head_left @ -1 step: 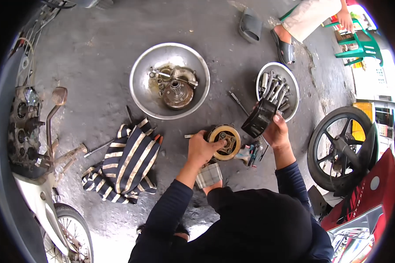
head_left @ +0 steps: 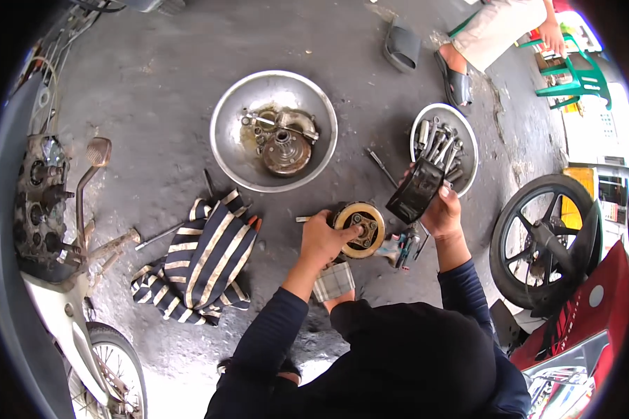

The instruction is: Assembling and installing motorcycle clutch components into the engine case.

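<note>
My left hand (head_left: 320, 241) is closed around a clutch hub (head_left: 367, 220), a round metal part with a tan ring; the thumb presses near its centre. My right hand (head_left: 442, 215) grips a glossy black rectangular block (head_left: 416, 190) by its right side; its exact kind is unclear. Just right of the clutch hub lies a teal and black power tool (head_left: 401, 247), partly hidden. A metal rod (head_left: 381, 166) rests beyond the black block. Ahead stands a big steel bowl (head_left: 223, 162) holding greasy engine parts. A smaller metal bowl (head_left: 472, 162) full of wrenches and sockets sits behind my right hand.
A striped cloth (head_left: 206, 265) lies at left, by a metal bar (head_left: 159, 235). Motorcycle parts line the left edge. To the right are a wheel (head_left: 500, 234) and a red fairing (head_left: 583, 307). Another person's sandalled foot (head_left: 456, 73) and a loose sandal (head_left: 402, 45) are at the far right.
The black block has tilted in my right hand, so more of its flat face shows. My left hand keeps its hold on the clutch hub. The whole view has shifted slightly.
</note>
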Demonstrator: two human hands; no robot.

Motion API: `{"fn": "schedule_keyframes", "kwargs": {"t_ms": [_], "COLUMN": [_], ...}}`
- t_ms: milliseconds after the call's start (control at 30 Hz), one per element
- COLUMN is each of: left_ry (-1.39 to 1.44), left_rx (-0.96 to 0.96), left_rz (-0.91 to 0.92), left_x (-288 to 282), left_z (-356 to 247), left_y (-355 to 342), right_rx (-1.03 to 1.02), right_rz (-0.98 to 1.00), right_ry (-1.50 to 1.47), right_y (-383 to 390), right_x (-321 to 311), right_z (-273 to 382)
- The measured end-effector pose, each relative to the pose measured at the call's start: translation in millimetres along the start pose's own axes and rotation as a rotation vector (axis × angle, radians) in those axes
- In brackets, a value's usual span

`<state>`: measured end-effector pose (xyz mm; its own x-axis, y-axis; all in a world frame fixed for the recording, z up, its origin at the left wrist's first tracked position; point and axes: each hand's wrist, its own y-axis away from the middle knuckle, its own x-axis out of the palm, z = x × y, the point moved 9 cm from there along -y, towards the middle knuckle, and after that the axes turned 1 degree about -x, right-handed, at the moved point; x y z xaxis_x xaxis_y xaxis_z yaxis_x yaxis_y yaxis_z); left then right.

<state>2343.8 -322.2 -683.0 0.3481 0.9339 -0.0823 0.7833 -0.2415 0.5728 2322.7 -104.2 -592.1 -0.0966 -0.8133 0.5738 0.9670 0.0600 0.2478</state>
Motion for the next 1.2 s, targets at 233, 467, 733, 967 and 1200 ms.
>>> {"fn": "schedule_keyframes", "kwargs": {"t_ms": [233,467,733,967,1200], "left_ry": [-0.545,-0.475,-0.411,-0.347,-0.768], "left_rx": [0.101,0.104,0.14,0.391,0.208], "left_rz": [-0.045,0.028,-0.098,-0.572,-0.524], "left_x": [-1.5,2.1,-2.9,-127.2,-265.8], "left_z": [-21.6,9.0,11.3,-17.2,55.0], "left_y": [12.5,-1.8,2.0,74.4,141.2], "right_rx": [0.033,-0.14,-0.706,0.079,0.412], "right_rz": [0.175,-0.12,-0.122,0.063,0.158], "right_ry": [-0.113,0.9,1.561,0.271,0.011], "right_y": [-36.4,-62.0,-64.7,-82.5,-83.5], "right_x": [69.5,110.8,171.1,140.1,151.2], "right_z": [-8.6,6.5,37.5,-24.3,-104.5]}}
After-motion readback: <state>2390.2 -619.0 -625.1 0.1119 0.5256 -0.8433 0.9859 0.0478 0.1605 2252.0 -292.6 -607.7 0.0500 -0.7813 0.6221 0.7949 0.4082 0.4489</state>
